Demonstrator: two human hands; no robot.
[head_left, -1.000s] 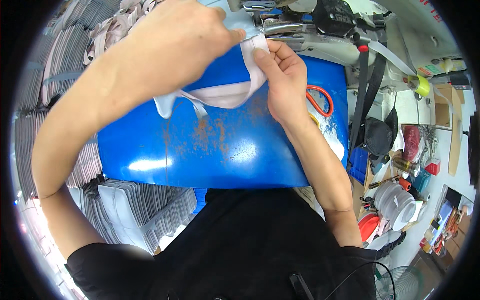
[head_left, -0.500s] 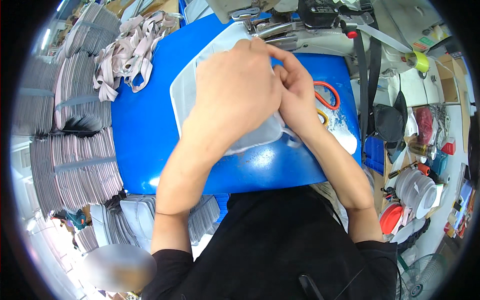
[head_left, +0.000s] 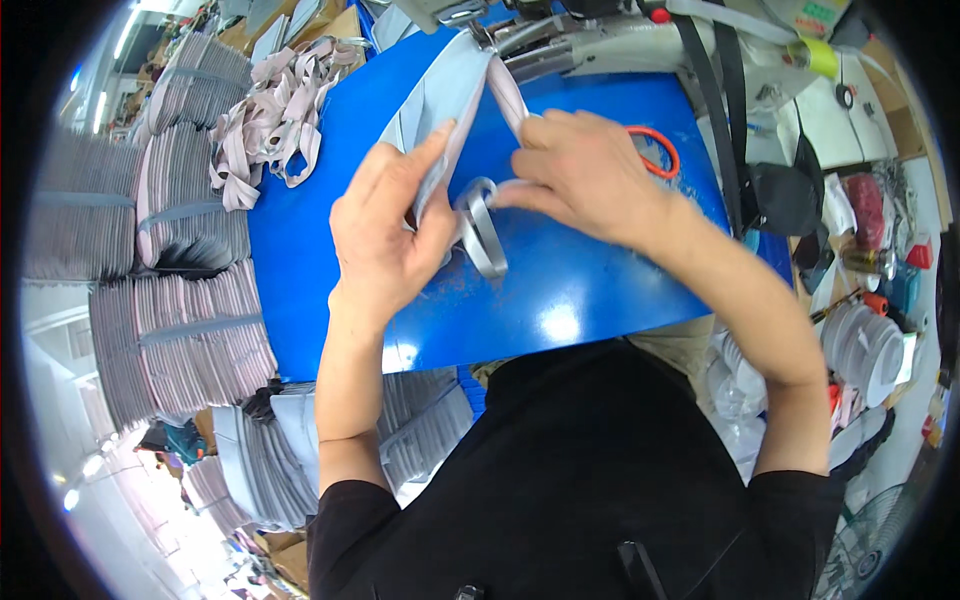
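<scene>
A light grey fabric panel (head_left: 455,85) runs from the metal parts of a sewing machine (head_left: 600,45) down to my left hand (head_left: 385,225). The fingers of that hand are closed on the panel's edge, thumb on top. My right hand (head_left: 595,175) is slightly blurred and pinches a pale pinkish strap (head_left: 507,97) that also comes from the machine. Between the hands a loop of grey strap (head_left: 483,235) hangs over the blue table (head_left: 560,290). Where panel and strap meet at the machine, the detail is too small to make out.
Red-handled scissors (head_left: 658,150) lie right of my right hand. A heap of pinkish straps (head_left: 270,120) rests at the table's far left. Tied stacks of grey panels (head_left: 200,320) line the left side. Black straps (head_left: 715,120) hang by the machine.
My hands were together over the panel near the machine. Now they are apart and nearer me, the left on the panel, the right drawing the strap rightward. The view has shifted slightly.
</scene>
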